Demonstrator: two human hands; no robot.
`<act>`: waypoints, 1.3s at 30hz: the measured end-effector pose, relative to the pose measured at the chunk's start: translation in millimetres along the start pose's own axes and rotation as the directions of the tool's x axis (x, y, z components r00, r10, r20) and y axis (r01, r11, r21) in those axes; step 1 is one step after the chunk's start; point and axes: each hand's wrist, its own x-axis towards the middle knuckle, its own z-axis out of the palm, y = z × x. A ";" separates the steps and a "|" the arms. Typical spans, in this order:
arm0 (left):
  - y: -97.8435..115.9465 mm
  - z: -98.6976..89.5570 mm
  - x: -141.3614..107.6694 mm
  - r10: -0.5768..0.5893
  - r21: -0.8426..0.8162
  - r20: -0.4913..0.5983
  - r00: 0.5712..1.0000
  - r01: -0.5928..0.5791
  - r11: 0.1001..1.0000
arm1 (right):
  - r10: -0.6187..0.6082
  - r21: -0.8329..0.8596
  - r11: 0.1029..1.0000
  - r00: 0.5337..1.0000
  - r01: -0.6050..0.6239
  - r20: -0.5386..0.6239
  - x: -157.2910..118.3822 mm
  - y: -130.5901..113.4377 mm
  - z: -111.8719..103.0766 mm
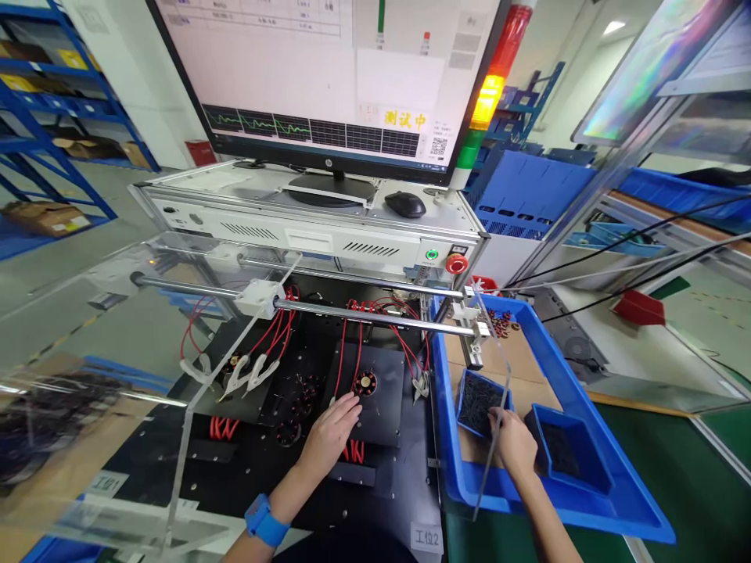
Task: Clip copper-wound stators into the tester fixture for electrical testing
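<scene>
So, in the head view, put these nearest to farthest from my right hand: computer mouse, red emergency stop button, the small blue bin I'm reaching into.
From your right hand:
1. Small blue bin, at your fingers.
2. Red emergency stop button, on the white front panel.
3. Computer mouse, farther back, beside the monitor stand.

Head cam, fwd/down over hands (332, 428), bench close.

"What's at upper left?"
"Blue metal shelving (59, 70) holding cardboard boxes (44, 217), beside a white pillar (120, 86)."
"And the floor?"
"Grey floor (120, 191) at left, crossed by striped tape (50, 338); green floor (645, 430) at lower right."
"Lighting?"
"A glowing ceiling lamp (613, 27), upper right, near a pale wall (587, 74)."
</scene>
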 end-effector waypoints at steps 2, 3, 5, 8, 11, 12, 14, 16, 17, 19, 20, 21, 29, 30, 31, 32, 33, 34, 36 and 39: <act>1.4 -2.8 -0.4 -0.043 -0.005 0.001 0.999 0.043 0.999 | 0.010 0.029 1.000 1.000 -0.011 0.012 1.2 2.1 -0.2; 2.8 -4.9 0.7 -0.078 -0.025 -0.004 0.997 0.078 0.997 | 0.018 0.048 0.999 1.000 -0.019 0.016 1.9 3.1 -0.2; 6.6 -10.7 6.4 -0.179 -0.100 -0.040 0.983 0.174 0.980 | 0.049 0.093 0.994 0.999 -0.051 0.021 4.1 5.8 0.6; 12.0 -20.9 24.8 -0.343 -0.241 -0.144 0.928 0.304 0.922 | 0.107 0.218 0.970 0.994 -0.104 -0.003 9.9 12.2 1.7; 12.8 -24.9 51.5 -0.439 -0.317 -0.193 0.878 0.368 0.874 | 0.218 0.479 0.861 0.975 -0.170 -0.046 13.9 17.0 -9.5; 11.9 -23.6 60.5 -0.451 -0.320 -0.184 0.873 0.380 0.868 | 0.269 0.614 0.768 0.962 -0.182 -0.053 12.7 16.1 -18.8; 9.1 -17.4 76.6 -0.456 -0.303 -0.141 0.879 0.400 0.865 | 0.333 0.864 0.488 0.942 -0.126 -0.051 3.7 8.0 -46.7; 7.1 -8.8 88.6 -0.454 -0.272 -0.075 0.888 0.420 0.866 | 0.296 0.979 0.202 0.953 0.010 -0.071 -14.8 -9.5 -82.8; 6.9 -4.6 92.9 -0.453 -0.254 -0.037 0.891 0.431 0.866 | 0.228 0.991 0.123 0.970 0.058 -0.085 -26.9 -21.3 -101.3; 9.0 1.9 97.8 -0.442 -0.213 0.029 0.896 0.438 0.873 | 0.110 0.989 0.068 0.985 0.128 -0.135 -52.9 -49.2 -132.9; 11.1 4.0 98.6 -0.433 -0.184 0.049 0.900 0.435 0.882 | 0.039 0.987 0.073 0.988 0.144 -0.147 -64.9 -64.6 -143.9; 13.6 5.3 98.4 -0.423 -0.150 0.063 0.904 0.427 0.892 | -0.029 0.985 0.080 0.988 0.155 -0.153 -74.9 -80.6 -150.7; 27.5 10.5 77.8 -0.361 0.026 0.095 0.928 0.360 0.933 | -0.250 0.995 -0.021 0.964 -0.099 0.090 -54.9 -193.8 -67.8; 27.7 10.9 75.3 -0.358 0.033 0.097 0.929 0.357 0.934 | -0.211 0.993 -0.028 0.972 -0.115 0.106 -45.2 -202.3 -50.8; 27.6 10.9 73.3 -0.357 0.038 0.098 0.929 0.356 0.934 | -0.164 0.992 -0.033 0.980 -0.123 0.116 -35.9 -209.3 -35.5; 27.3 10.5 71.9 -0.355 0.041 0.101 0.929 0.353 0.935 | -0.119 0.990 -0.042 0.985 -0.133 0.127 -27.5 -215.0 -22.8; 26.9 9.8 71.1 -0.352 0.044 0.106 0.930 0.349 0.936 | -0.083 0.988 -0.054 0.986 -0.147 0.142 -20.2 -219.6 -12.9; 26.5 9.0 70.7 -0.348 0.046 0.113 0.931 0.345 0.938 | -0.063 0.983 -0.072 0.984 -0.168 0.164 -14.2 -223.3 -5.9; 25.8 7.2 71.1 -0.337 0.046 0.128 0.933 0.333 0.942 | -0.072 0.969 -0.107 0.974 -0.222 0.215 -6.1 -228.5 0.4; 25.2 5.3 72.6 -0.328 0.042 0.136 0.935 0.325 0.945 | -0.126 0.958 -0.106 0.959 -0.267 0.253 -1.0 -232.8 -1.2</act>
